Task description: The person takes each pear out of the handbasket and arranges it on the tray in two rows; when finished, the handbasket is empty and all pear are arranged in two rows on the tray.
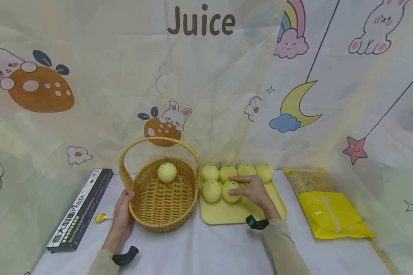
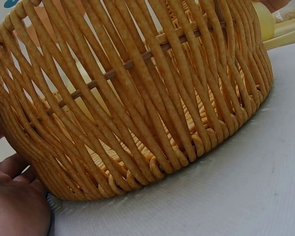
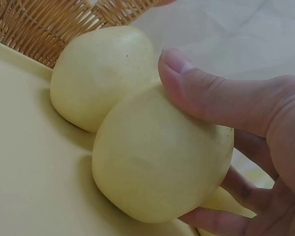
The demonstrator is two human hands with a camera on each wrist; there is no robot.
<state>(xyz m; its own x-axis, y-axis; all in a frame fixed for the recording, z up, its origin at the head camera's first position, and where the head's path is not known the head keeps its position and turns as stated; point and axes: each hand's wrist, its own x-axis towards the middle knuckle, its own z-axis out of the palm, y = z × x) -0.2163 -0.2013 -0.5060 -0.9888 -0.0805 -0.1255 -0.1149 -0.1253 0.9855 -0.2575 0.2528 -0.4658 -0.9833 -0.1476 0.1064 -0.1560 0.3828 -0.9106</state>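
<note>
My right hand (image 1: 255, 191) grips a pale yellow pear (image 3: 162, 157), thumb on one side and fingers round the other, at the front row on the yellow tray (image 1: 223, 218). Another pear (image 3: 101, 73) sits right beside it toward the basket, and several more stand in a back row, partly hidden by the hand. On the left, a wicker basket (image 1: 151, 219) with a tall arched handle stands on the table, a single pear (image 1: 166, 172) inside near its back wall. My left hand (image 1: 122, 214) holds the basket's left side by the handle's base, its fingers partly hidden in the left wrist view.
A long dark pasta box (image 1: 84, 210) lies at the left, with a yellow-wrapped lollipop (image 1: 101, 217) between it and the left hand. Right of the tray are yellow pasta bags (image 1: 334, 215). A printed cloth (image 1: 213, 95) hangs behind the white-covered table.
</note>
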